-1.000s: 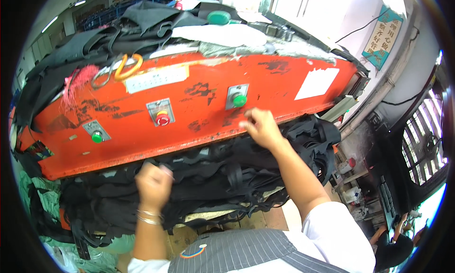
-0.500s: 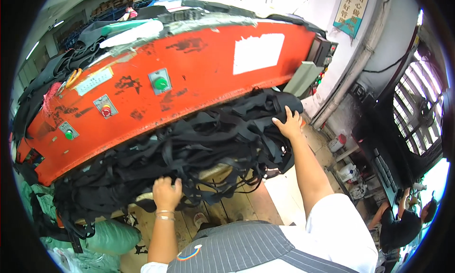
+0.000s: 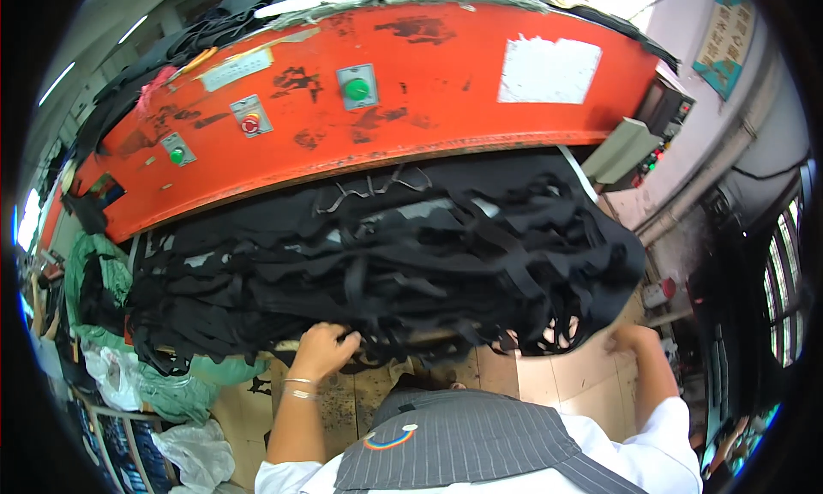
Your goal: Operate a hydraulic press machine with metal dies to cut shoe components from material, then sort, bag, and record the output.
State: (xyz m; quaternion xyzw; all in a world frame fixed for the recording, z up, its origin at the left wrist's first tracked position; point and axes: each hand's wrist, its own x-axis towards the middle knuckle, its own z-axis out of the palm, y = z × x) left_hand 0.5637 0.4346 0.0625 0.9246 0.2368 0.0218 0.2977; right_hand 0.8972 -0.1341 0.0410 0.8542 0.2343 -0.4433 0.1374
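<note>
A tangled web of black sheet offcuts [image 3: 411,275], full of cut-out holes, lies along the front of the red press [image 3: 429,74]. My left hand [image 3: 324,350] is closed at its near edge, the fingers curled over a black strip. Beside the web's near right corner is my right hand [image 3: 636,338], smeared by motion; whether it grips the material cannot be made out. Behind the web a flat black sheet [image 3: 480,168] shows under the press, with a thin wavy metal cutting die [image 3: 373,188] on it.
A control box [image 3: 630,151] juts from the press's right end. Green sacks [image 3: 176,387] and a clear plastic bag [image 3: 193,451] stand at the lower left. Black material is heaped on the press. Another person's arm [image 3: 729,443] appears at the lower right.
The black web has come toward me and spread right, baring the flat sheet and metal die. My right hand has moved from its top to beside its near right corner. The view has shifted.
</note>
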